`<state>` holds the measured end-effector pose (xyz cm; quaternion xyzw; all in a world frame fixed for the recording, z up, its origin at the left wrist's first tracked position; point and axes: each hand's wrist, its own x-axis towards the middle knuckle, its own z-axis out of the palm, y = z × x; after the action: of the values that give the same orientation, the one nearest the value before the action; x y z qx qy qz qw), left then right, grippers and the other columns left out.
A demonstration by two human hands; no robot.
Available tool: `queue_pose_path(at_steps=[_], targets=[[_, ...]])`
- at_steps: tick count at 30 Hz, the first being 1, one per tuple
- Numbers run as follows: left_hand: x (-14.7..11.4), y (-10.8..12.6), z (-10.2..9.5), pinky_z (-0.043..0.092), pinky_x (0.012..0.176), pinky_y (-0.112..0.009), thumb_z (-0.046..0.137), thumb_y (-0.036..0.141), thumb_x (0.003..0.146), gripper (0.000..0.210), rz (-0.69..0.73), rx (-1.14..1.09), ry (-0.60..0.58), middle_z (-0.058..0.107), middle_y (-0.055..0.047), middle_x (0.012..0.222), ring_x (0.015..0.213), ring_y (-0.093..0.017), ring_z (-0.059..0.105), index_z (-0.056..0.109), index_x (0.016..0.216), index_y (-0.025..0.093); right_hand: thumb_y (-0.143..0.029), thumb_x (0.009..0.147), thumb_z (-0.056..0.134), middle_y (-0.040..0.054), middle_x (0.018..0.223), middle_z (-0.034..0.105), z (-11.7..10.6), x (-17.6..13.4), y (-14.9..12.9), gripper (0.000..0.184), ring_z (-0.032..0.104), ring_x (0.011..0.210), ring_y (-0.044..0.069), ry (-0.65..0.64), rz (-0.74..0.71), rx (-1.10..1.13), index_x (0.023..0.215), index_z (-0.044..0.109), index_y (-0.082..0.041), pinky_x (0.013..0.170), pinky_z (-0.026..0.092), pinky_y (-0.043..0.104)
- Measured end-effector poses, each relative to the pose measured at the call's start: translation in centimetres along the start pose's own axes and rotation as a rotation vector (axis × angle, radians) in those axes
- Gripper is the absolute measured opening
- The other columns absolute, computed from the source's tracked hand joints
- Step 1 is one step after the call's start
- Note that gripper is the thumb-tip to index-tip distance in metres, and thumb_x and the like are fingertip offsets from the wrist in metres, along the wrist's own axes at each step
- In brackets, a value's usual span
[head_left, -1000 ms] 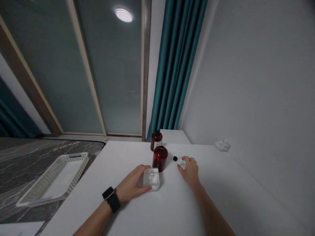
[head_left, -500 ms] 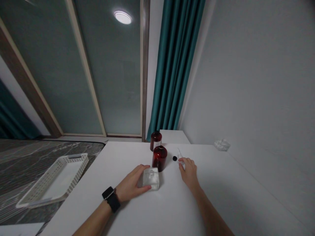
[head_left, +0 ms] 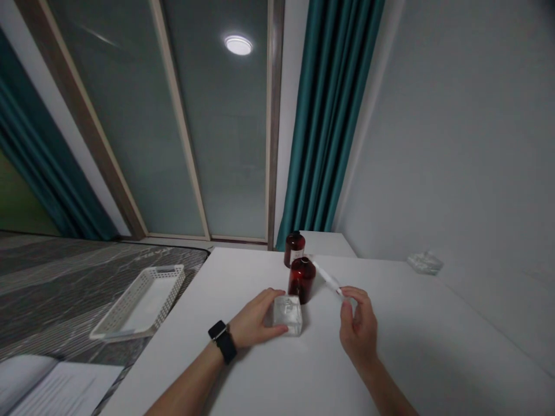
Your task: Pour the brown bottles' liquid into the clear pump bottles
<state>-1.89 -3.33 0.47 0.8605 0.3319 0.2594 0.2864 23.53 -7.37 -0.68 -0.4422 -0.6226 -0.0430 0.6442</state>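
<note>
My left hand [head_left: 255, 320] is closed around the side of a clear, square glass container [head_left: 288, 315], thumb at the front and fingers behind, on the white table. Just beyond it stands a brown-red bottle [head_left: 302, 281] with an uncapped-looking neck. A second brown-red bottle [head_left: 295, 249], with a pale label and dark cap, is behind that one. Between finger and thumb, my right hand [head_left: 359, 326] pinches the near end of a slim white tube [head_left: 327, 277]. The tube slants away toward the bottles; its exact kind is unclear. A black watch [head_left: 222, 341] is on my left wrist.
A white perforated basket [head_left: 141, 303] lies to the left, beyond the edge of the white table [head_left: 277, 381]. Open printed pages [head_left: 65, 387] are at lower left. Crumpled clear plastic [head_left: 425, 263] sits by the right wall. A teal curtain [head_left: 333, 115] hangs behind.
My right hand has drawn back toward me with the white tube between its fingertips. The small black cap seen beside it no longer shows. The view has swung left; my left hand stays on the container.
</note>
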Motion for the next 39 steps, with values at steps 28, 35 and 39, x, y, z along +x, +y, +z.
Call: queue_pose_path(at_steps=[28,35,39], targets=[[0.0,-0.4,0.2,0.048,0.094,-0.042,0.071,0.033,0.08,0.06,0.013,-0.017,0.005,0.057,-0.011,0.121,0.108,-0.028,0.056,0.044,0.132,0.019,-0.025,0.095,0.042,0.0012,0.077,0.056,0.0,2.4,-1.0,0.032,0.055,0.068,0.017,-0.406,0.2,0.168,0.108,0.071,-0.023,0.061,0.046,0.027],[-0.1,-0.4,0.2,0.048,0.093,-0.041,0.072,0.03,0.079,0.06,0.008,-0.021,0.014,0.058,-0.01,0.119,0.107,-0.028,0.057,0.045,0.131,0.019,-0.024,0.096,0.042,0.004,0.089,0.063,0.9,5.9,-3.0,0.033,0.061,0.08,0.018,-0.559,0.102,0.147,0.119,0.066,-0.023,0.073,0.05,0.029],[0.0,-0.1,0.0,0.049,0.093,-0.041,0.072,0.031,0.079,0.06,0.009,-0.02,0.01,0.058,-0.011,0.122,0.108,-0.028,0.058,0.045,0.132,0.019,-0.025,0.092,0.05,0.006,0.103,0.067,2.6,5.6,-3.4,0.024,0.063,0.092,0.02,-0.527,0.159,0.155,0.113,0.06,-0.021,0.083,0.05,0.033]])
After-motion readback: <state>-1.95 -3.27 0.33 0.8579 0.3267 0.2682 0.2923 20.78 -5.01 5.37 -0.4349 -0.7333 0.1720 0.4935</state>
